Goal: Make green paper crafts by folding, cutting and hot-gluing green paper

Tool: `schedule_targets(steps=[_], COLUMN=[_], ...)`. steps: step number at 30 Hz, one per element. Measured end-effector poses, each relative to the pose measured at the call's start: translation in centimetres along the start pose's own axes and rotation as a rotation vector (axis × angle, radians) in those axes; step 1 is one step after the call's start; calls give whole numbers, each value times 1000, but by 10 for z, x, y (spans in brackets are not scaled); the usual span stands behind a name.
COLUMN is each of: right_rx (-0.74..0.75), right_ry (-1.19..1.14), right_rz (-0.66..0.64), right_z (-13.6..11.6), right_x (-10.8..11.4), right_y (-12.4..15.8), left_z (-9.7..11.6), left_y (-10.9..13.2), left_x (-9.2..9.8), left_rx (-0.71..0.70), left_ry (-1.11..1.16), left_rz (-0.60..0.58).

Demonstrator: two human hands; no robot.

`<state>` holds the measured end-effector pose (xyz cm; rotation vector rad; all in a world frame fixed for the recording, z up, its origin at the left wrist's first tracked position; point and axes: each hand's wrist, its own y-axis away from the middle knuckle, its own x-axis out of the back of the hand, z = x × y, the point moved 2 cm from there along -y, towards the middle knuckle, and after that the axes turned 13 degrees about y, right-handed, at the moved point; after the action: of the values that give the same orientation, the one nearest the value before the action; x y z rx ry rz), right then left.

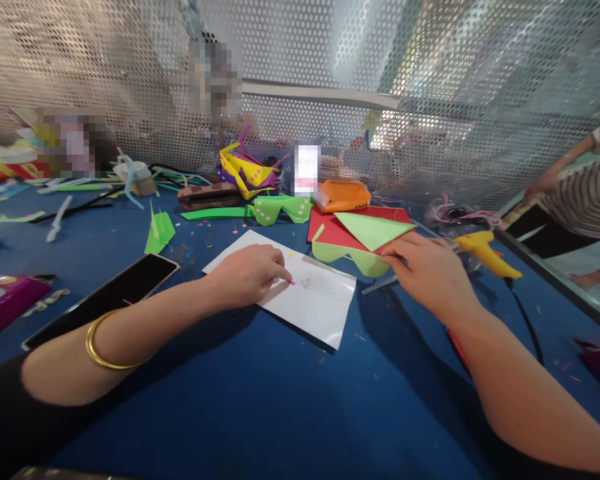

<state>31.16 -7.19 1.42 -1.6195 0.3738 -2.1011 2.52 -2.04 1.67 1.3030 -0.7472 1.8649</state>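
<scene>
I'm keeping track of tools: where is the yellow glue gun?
In the head view, the yellow glue gun is on the right side of the blue table, just right of the right hand.

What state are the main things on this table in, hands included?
Left hand: fingertip at a pink bit
Right hand: fingertips by the pale green glasses
White sheet: bits on top
Phone: flat, screen dark
Patterned green glasses: bearing pale squares
Glue gun: lying down, cord attached
Red sheet: partly covered
</scene>
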Motion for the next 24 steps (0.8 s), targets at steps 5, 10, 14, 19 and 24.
schedule_targets(steps=[5, 10, 14, 19, 24], right_rx=[-30, -42, -1, 124, 146], right_ry=[-35, -136, -195, -230, -296], right_rz=[10, 50, 91, 135, 180], right_z=[0, -2, -13, -44, -48], right_x=[2, 12, 22, 37, 57], right_y=[-1, -4, -3, -1, 6], left_z=[-6, 3, 37, 67, 56], left_y=[1, 6, 8, -10, -16], left_x=[2, 11, 20, 17, 15], left_rx=[38, 144, 13, -132, 120], left_ry=[-10, 219, 93, -174, 82], left_rz=[119, 458, 663, 490, 261])
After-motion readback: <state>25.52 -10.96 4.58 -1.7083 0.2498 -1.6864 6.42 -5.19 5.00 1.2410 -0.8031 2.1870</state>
